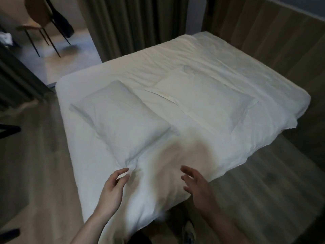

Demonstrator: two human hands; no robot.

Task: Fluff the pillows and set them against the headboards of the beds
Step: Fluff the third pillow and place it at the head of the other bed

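Left hand (112, 187): thumb and fingers pinching the near corner of the plump pillow (121, 118).
Right hand (197, 184): fingers spread, holding nothing, over the bed's (219, 55) near edge.
Plump pillow: left half of bed.
Flat pillow (207, 97): right of it, toward the wooden headboard (274, 36).

chair (37, 18) cut off, shoe (189, 231) blurred
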